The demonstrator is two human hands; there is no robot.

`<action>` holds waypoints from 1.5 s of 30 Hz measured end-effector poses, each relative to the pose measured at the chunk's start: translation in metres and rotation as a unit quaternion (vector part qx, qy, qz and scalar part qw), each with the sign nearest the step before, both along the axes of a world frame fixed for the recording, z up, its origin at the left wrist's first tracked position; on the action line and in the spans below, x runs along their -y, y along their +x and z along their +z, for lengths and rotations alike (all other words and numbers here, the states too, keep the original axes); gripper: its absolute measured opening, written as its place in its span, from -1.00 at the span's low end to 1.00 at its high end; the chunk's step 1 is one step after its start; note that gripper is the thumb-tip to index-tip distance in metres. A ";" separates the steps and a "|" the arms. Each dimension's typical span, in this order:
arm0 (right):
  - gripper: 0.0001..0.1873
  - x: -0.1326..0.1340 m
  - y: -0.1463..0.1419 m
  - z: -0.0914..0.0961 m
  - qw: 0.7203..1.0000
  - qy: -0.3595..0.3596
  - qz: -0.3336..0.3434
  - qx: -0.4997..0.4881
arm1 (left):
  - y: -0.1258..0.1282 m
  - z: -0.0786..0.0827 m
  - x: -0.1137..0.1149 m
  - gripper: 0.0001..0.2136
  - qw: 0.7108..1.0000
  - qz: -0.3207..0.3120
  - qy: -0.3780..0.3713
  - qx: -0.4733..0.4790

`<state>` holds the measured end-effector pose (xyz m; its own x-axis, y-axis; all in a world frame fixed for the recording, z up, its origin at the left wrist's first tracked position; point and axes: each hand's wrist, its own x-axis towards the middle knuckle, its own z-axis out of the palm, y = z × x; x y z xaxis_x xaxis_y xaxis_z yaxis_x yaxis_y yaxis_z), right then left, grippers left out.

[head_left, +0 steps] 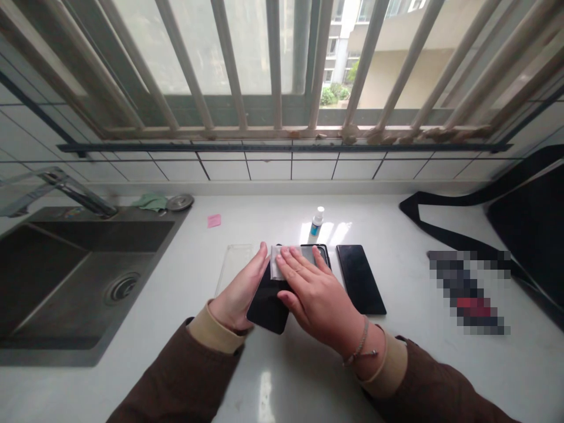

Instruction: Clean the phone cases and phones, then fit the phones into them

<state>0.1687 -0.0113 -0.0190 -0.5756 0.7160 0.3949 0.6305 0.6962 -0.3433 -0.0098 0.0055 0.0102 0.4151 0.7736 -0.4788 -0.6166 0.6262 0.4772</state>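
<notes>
Black phone [267,305], flat glass-faced slab with rounded corners, tilted, held above the counter in the middle; glossy, unlit. Left hand [238,299]: curled about the phone's left edge, thumb up along the side, remaining fingers hidden beneath. Right hand [315,296]: laid flat, fingers extended over a thin grey cloth [276,270], soft and folded-looking, on the phone's upper part; it covers much of both, and a braided cord bracelet [363,341] circles its wrist. Black-rimmed case [326,254], partly masked by the right fingers. Clear case [231,261], see-through, beside the left hand, which overlaps it. Second phone [361,279], dark, smooth, oblong, flat to the right. Small bottle [316,223], white-capped, blue-labelled, upright beyond the hands. Pink paper square [214,221], farther left. Counter [176,294], glossy white. Sink [48,357], brushed metal, far left; green cloth [152,202], crumpled, and round metal strainer [180,202] on its rear corner. Black bag [529,217], strap looped, far right; blurred item nearby, unidentifiable.
</notes>
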 end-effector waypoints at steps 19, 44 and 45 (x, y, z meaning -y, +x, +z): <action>-0.41 0.005 0.000 0.004 0.988 0.049 0.144 -0.036 | -0.013 -0.003 -0.010 -0.55 0.984 0.166 0.003 -0.062; -0.52 -0.004 0.005 -0.001 0.929 -0.172 -0.042 -0.324 | -0.010 0.008 0.012 -0.29 0.973 -0.209 -0.023 -0.094; -0.51 -0.005 0.006 -0.003 0.915 -0.200 -0.055 -0.346 | -0.011 0.009 0.010 -0.27 0.976 -0.196 -0.025 -0.094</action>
